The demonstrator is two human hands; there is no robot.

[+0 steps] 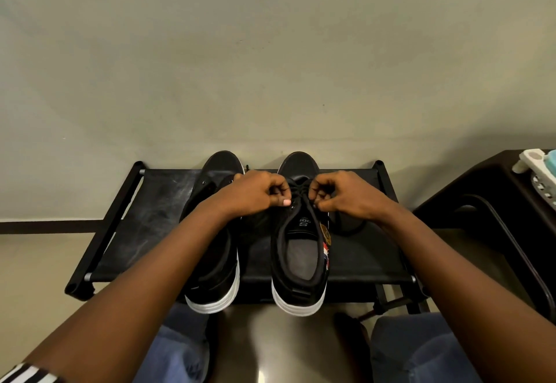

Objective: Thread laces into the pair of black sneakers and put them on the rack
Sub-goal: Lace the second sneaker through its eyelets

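- Two black sneakers, the left sneaker (pixel 212 250) and the right sneaker (pixel 301 250), stand side by side on a black rack (pixel 144 217), heels nearest.
- Above the right sneaker, the left hand (pixel 255 191) and right hand (pixel 346 194) each have a grip pinched on its black lace (pixel 301 188).
- Beyond, a plain wall (pixel 270 51).

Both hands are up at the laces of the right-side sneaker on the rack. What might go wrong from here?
1. The left hand and right hand pinch the lace of the right sneaker; a pull toward the person could drag it, since its heel overhangs the front edge of the rack.
2. The left sneaker also overhangs, under the left forearm, and a nudge might tip it off.
3. A loose lace loop beside the right wrist could snag.
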